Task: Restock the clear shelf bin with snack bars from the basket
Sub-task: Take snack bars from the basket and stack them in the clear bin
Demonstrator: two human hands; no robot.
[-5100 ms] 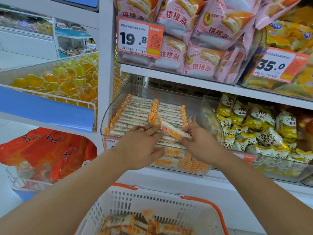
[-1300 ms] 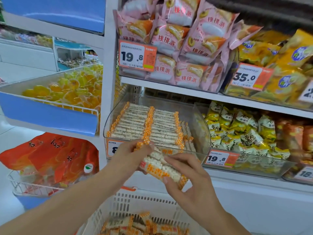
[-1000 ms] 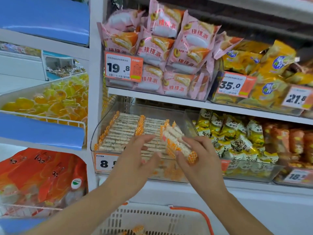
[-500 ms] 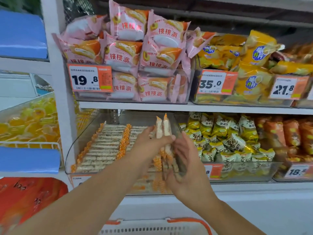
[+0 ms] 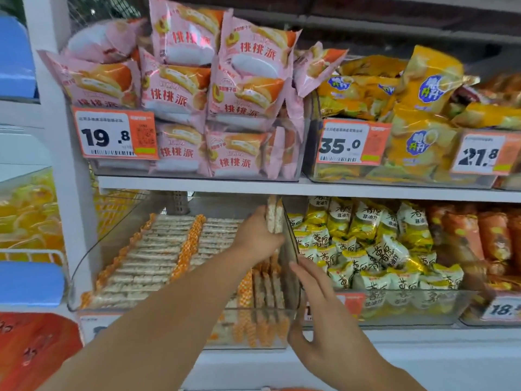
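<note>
**Snack bars going upright into the bin's right end**

At 9 o'clock, yellow jelly cups in a wire-fronted tray, above a blue shelf edge. At 11 o'clock, pink cake packets heaped behind an orange "19.8" price tag. Centre, on the lower white shelf: clear plastic shelf bin, packed with flat rows of white snack bars with orange checked ends. Left hand reaching in from 7 o'clock, fingers curled round a small upright bundle of the same wrapped bars, pressed against the bin's right wall near the back. More bars standing on edge just below that hand, along the same wall. Right hand at 5 o'clock, outside the bin, fingers straight and relaxed, fingertips touching the bin's right wall, holding nothing. At 3 o'clock, yellow-and-white snack packets in the neighbouring clear bin. At 1 o'clock, yellow chip bags above "35.0" and "21.8" tags. Basket barely in view: only an orange sliver at the bottom edge.
</note>
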